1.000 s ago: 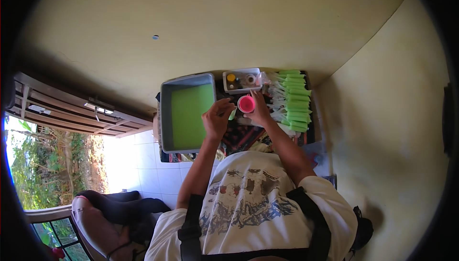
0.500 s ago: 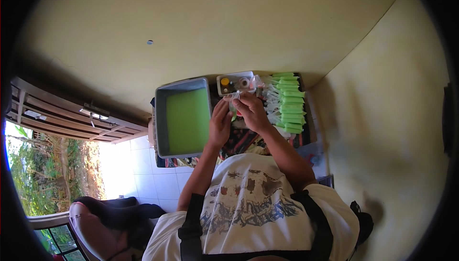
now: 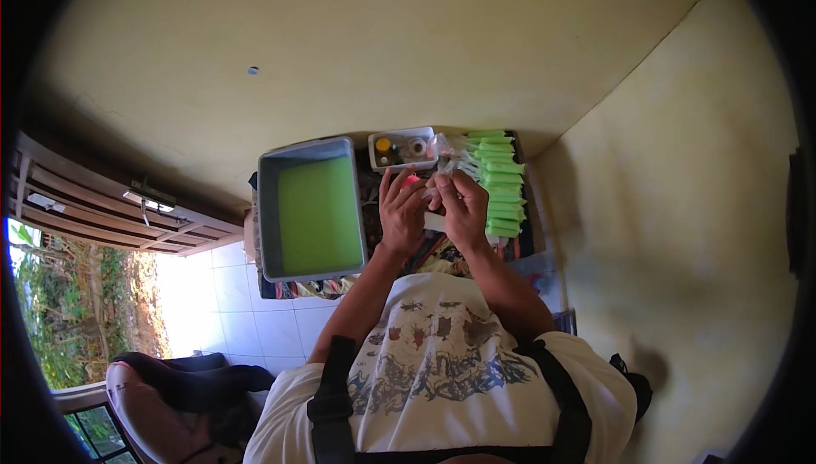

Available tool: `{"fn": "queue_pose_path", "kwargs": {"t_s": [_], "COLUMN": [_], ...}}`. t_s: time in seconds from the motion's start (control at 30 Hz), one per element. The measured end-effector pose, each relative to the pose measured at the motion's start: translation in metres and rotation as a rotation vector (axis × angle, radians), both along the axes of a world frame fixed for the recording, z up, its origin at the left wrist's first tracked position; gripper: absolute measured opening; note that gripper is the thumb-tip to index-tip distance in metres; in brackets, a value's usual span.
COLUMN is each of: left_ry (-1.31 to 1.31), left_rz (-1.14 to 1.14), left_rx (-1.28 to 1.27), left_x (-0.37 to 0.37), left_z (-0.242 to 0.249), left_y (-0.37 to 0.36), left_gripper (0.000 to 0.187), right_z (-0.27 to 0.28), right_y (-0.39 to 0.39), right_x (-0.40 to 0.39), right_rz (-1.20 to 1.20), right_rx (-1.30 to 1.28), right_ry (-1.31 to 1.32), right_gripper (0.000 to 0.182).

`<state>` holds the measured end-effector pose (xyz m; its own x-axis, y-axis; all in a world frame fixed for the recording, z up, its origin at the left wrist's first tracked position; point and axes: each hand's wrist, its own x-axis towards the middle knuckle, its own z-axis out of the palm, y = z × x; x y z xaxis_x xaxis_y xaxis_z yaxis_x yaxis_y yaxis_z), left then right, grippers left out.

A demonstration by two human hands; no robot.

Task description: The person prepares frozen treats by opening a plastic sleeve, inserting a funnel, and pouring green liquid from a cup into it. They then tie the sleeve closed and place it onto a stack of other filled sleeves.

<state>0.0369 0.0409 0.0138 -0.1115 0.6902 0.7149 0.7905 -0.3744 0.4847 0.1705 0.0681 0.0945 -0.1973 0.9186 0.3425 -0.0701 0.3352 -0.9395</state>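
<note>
Both of my hands are close together over the cloth, between the grey tub and the row of filled bags. My right hand is closed on a clear plastic bag, whose crumpled top sticks up above the fingers. My left hand meets it from the left, thumb and forefinger pinched at the plastic while the other fingers are raised. The lower part of the bag is hidden behind my hands. Something red shows just past my left fingertips. Several tied bags of green liquid lie stacked on the right.
The grey tub at left holds green liquid. Behind my hands stands a white tray with a yellow-capped bottle and a tape roll. A patterned cloth lies underneath. Another person's leg is at lower left.
My hands have drawn slightly apart and lower. The left fingers have spread, and the bag has shifted towards my right hand. The whole view has slid a little.
</note>
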Motion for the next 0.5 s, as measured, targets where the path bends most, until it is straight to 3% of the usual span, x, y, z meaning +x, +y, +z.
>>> {"fn": "queue_pose_path", "kwargs": {"t_s": [0.13,0.3,0.4,0.43,0.5], "left_ry": [0.01,0.038,-0.139,-0.196,-0.326], "left_rz": [0.004,-0.047,-0.06,0.035,0.052], "left_rx": [-0.023,-0.126,-0.122,-0.098,-0.341], "left_x": [0.008,-0.006,-0.004,0.006,0.009], "left_z": [0.009,-0.004,0.004,0.015,0.01], "left_y": [0.001,0.007,0.007,-0.001,-0.024], "left_gripper": [0.021,0.031,0.029,0.027,0.027], "right_z": [0.013,0.008,0.01,0.006,-0.001], "right_y": [0.001,0.015,0.024,0.027,0.027], "right_x": [0.01,0.017,0.017,0.018,0.023], "right_rz": [-0.003,0.01,0.048,0.06,0.078], "right_rx": [0.053,0.133,0.12,0.071,0.136], "right_ry": [0.096,-0.134,-0.204,-0.219,-0.313], "right_gripper": [0.025,0.025,0.022,0.017,0.016]}}
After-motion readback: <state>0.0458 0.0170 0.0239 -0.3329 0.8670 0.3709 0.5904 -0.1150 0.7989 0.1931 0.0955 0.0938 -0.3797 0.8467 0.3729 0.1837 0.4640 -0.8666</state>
